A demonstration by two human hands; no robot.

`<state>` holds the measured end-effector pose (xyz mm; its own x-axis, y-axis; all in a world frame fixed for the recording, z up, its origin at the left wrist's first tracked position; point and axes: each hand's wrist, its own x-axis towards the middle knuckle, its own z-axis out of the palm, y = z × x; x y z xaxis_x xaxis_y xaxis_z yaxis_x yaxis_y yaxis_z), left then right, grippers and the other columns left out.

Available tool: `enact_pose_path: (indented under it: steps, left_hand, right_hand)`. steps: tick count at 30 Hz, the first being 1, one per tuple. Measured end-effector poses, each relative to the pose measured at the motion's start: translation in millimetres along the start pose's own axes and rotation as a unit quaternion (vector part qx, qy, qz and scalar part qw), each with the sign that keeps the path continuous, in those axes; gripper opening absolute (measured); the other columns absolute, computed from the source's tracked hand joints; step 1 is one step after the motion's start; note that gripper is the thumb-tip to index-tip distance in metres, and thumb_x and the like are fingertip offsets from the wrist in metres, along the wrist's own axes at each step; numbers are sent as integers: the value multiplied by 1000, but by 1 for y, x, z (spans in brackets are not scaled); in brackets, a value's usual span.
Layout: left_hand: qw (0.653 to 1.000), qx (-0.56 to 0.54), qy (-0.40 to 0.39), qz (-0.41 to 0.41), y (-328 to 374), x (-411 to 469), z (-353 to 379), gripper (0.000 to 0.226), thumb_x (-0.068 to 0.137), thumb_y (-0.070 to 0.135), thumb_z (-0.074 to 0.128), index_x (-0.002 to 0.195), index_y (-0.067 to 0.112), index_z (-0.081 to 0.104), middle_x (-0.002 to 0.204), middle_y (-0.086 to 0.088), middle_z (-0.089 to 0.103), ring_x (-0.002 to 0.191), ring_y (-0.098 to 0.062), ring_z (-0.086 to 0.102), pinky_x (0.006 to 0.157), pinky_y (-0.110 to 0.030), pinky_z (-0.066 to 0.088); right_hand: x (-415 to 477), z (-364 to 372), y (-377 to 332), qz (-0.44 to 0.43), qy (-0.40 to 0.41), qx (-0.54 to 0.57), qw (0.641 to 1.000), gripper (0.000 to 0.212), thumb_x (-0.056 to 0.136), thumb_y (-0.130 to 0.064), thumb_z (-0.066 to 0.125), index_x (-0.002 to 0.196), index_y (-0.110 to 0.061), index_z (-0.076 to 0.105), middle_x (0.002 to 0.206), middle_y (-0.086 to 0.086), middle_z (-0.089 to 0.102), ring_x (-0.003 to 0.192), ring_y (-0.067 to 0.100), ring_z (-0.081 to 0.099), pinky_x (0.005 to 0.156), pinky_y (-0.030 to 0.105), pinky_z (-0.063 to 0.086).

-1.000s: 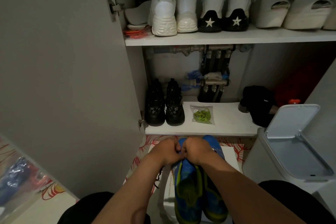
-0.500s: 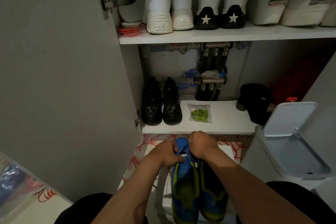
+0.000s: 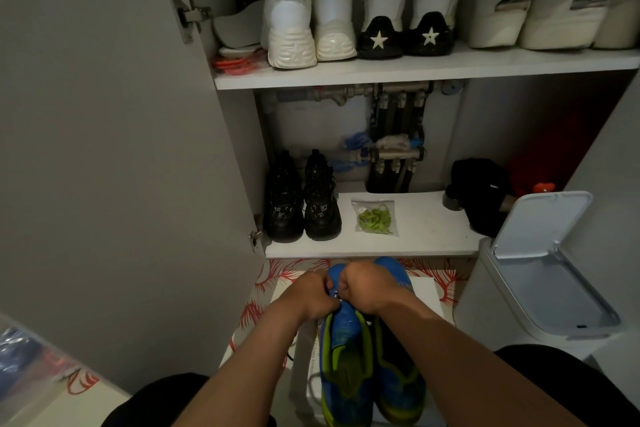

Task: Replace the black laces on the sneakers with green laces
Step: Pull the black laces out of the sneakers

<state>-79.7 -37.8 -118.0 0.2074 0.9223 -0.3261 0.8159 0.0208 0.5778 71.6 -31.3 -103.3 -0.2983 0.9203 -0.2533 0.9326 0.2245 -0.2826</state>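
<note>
Two blue sneakers with lime green trim stand side by side on a white box point(image 3: 424, 291) in front of me. My left hand point(image 3: 308, 293) and my right hand point(image 3: 369, 282) are closed together over the laced front of the left sneaker point(image 3: 344, 360), fingers pinching at its black lace, which is mostly hidden under them. A black lace end hangs down left of the box. The right sneaker point(image 3: 398, 371) is untouched. A clear bag of green laces point(image 3: 374, 217) lies on the lower cabinet shelf point(image 3: 426, 229), beyond the hands.
Black boots point(image 3: 301, 204) stand left of the bag. A black cap point(image 3: 479, 194) lies at the shelf's right end. A white bin with its lid raised point(image 3: 540, 270) stands at right. The open cabinet door point(image 3: 114, 149) fills the left. White shoes line the upper shelf point(image 3: 415, 68).
Both hands have come back together over the toe end of the left sneaker. The view has shifted slightly.
</note>
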Motion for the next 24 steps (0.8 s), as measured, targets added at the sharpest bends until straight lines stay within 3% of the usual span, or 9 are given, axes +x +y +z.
enact_pose_path:
  steps: [4, 10, 16, 19, 21, 24]
  left_hand:
    - [1000, 1, -3, -1, -1, 1, 0, 29, 75, 22, 71, 100, 20, 58, 97, -1, 62, 83, -16, 59, 71, -29, 49]
    - [999, 23, -5, 24, -2, 1, 1, 40, 79, 26, 69, 118, 24, 61, 106, -1, 60, 90, -16, 59, 73, -24, 44]
    - [999, 24, 5, 31, -2, 1, 2, 21, 77, 19, 70, 98, 19, 71, 95, 1, 67, 88, -17, 63, 78, -26, 51]
    - [999, 23, 16, 40, -1, 0, 4, 5, 80, 18, 68, 84, 19, 71, 87, 3, 67, 86, -15, 64, 77, -24, 49]
    - [999, 23, 26, 41, -1, 1, 4, 8, 84, 23, 68, 79, 18, 71, 80, 1, 68, 82, -17, 65, 73, -26, 49]
    - [998, 18, 39, 38, -1, 2, 2, 15, 88, 27, 66, 74, 22, 67, 79, -1, 67, 78, -16, 62, 68, -25, 45]
  right_hand:
    - [1, -4, 1, 18, -4, -48, 999, 26, 85, -6, 66, 110, -11, 70, 117, 9, 65, 105, 28, 64, 85, 34, 53]
    - [-1, -16, 12, 102, 123, 33, 987, 34, 89, -11, 61, 122, -11, 53, 124, 10, 50, 108, 30, 61, 85, 37, 51]
    - [-5, -18, 12, 102, 142, 103, 979, 22, 90, -13, 58, 111, -18, 59, 118, 5, 54, 107, 26, 60, 87, 34, 50]
    - [-9, -20, 12, 61, 121, 119, 984, 40, 88, -5, 57, 123, -24, 60, 127, 1, 51, 113, 24, 57, 90, 32, 48]
    - [-13, -20, 7, 10, 85, 132, 988, 56, 83, -1, 58, 134, -25, 58, 134, 0, 51, 120, 22, 55, 98, 32, 47]
    - [-16, -19, 0, -12, 42, 166, 985, 54, 83, -7, 57, 134, -25, 61, 135, -1, 59, 121, 18, 57, 101, 28, 47]
